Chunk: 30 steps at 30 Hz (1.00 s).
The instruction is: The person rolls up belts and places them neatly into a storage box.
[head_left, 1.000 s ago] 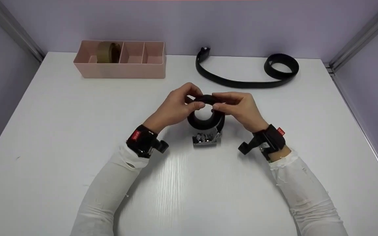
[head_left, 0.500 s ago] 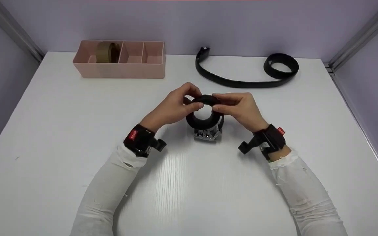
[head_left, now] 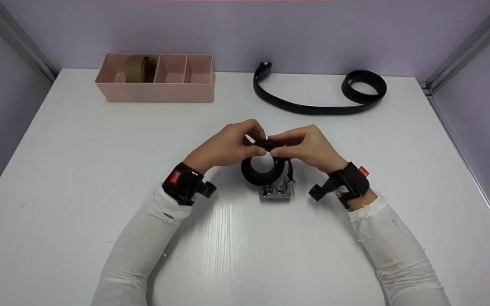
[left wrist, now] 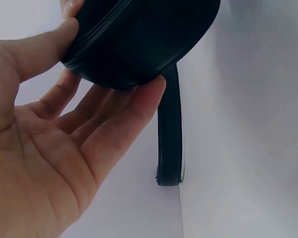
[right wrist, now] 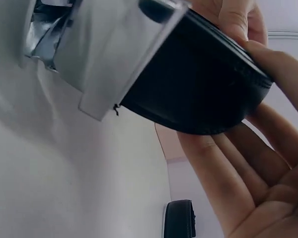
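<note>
A black belt [head_left: 263, 179] rolled into a tight coil is held between both hands near the table's middle. My left hand [head_left: 230, 146] pinches its upper left side, thumb on the near edge and fingers behind. On the upper right side, my right hand [head_left: 311, 148] pinches the same coil, the two thumb tips almost meeting. The shiny silver buckle [head_left: 276, 192] hangs at the coil's near right side. In the left wrist view, the layered edge of the coiled belt [left wrist: 139, 47] shows above the fingers. The buckle [right wrist: 126, 47] stands out large in the right wrist view.
Along the back edge lies a second black belt [head_left: 313, 109], its right end coiled. At the back left stands a pink divided box [head_left: 160, 92] with a roll of brown tape [head_left: 134, 70] in its left compartment. Purple-grey panels [head_left: 245, 34] border the white table [head_left: 79, 170].
Both hands have moved a little nearer the person with the coiled belt, and their thumbs have come closer together. The buckle has shifted nearer and slightly right.
</note>
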Available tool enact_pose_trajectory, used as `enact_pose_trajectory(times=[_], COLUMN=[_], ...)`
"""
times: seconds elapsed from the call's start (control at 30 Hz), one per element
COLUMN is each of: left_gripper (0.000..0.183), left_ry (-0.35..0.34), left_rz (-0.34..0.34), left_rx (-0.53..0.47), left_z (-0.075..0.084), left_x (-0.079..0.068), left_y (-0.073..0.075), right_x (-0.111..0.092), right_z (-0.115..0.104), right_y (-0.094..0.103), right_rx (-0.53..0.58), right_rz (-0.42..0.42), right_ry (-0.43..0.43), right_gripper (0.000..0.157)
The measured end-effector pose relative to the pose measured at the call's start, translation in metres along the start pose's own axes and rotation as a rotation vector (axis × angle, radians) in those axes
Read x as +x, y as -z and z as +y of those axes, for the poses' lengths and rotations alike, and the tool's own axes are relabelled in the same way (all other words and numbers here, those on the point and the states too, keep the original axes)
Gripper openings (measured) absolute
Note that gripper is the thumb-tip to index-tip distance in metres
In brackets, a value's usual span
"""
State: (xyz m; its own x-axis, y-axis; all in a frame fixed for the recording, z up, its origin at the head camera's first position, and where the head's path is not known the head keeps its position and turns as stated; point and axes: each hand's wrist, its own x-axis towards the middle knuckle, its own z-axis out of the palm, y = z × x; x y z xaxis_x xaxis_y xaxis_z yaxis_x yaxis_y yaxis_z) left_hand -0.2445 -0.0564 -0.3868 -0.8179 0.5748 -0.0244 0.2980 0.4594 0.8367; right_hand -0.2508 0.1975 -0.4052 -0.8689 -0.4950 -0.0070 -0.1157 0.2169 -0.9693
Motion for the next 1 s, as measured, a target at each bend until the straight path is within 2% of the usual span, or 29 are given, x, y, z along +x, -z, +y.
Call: enact_pose_trajectory(times=[0.23,0.4,0.53,0.63,0.8,1.0], left_gripper=[0.025,0.025,0.023,0.024,0.026,0.028], left_ry=[-0.006,-0.004,0.016,0.032,0.049,0.024], left_rz=[0.086,0.189,0.249,0.235,0.171,0.054], left_rx=[-0.075,-0.146,-0.181,-0.196,-0.185,-0.087], left_z=[-0.0012,-0.0024,-0.0041,-0.0052,-0.0055,-0.003], left_x=[0.0007,0.0024,0.0026,0.0021,0.0012,0.0005], left_y=[-0.0002,0.0003,0.002,0.0033,0.0045,0.0037], right_x=[0.0015,0.0033,0.0042,0.0046,0.0049,0.0033], right_z=[0.0039,0.0052,0.0049,0.0052,0.0064,0.0065], right_y=[-0.0011,-0.002,-0.0035,-0.0044,-0.0041,-0.0025], right_rx=[0.033,0.125,0.145,0.145,0.127,0.013], right_rz=[0.078,0.138,0.167,0.172,0.144,0.068], right_ry=[0.029,0.031,0.042,0.048,0.036,0.042], right_gripper=[0.038,0.042,0.045,0.044,0.042,0.042])
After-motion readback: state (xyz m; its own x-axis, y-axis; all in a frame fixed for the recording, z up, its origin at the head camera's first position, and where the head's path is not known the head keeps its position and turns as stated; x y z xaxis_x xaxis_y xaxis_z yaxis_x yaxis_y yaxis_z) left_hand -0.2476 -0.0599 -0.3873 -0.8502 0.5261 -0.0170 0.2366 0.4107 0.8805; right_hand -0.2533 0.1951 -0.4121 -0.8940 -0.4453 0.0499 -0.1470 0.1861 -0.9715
